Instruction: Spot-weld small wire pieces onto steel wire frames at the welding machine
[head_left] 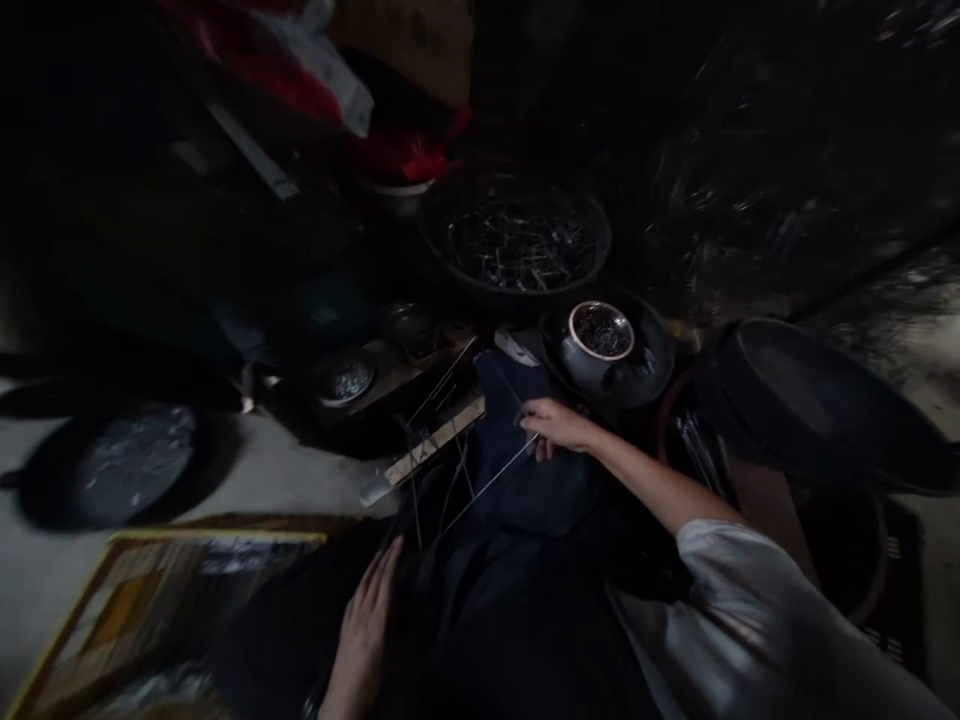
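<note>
My right hand (551, 425) is closed in a pinch on the end of a thin rod (491, 480), which slants down to the left over dark cloth (510, 400). Low at the centre left, my left hand (371, 590) lies with its fingers extended on the dark clothing over my leg. Between the hands is a light wooden bar (435, 440), with thin dark wires crossing below it. Just beyond my right hand stands a round cup (602, 335) of small metal pieces.
A wide basin (517, 285) of metal pieces stands at the back. Dark pans lie left (105, 470) and right (825, 410). A yellow-edged crate (217, 535) is at lower left, and a small dish (349, 382) sits left of the bar.
</note>
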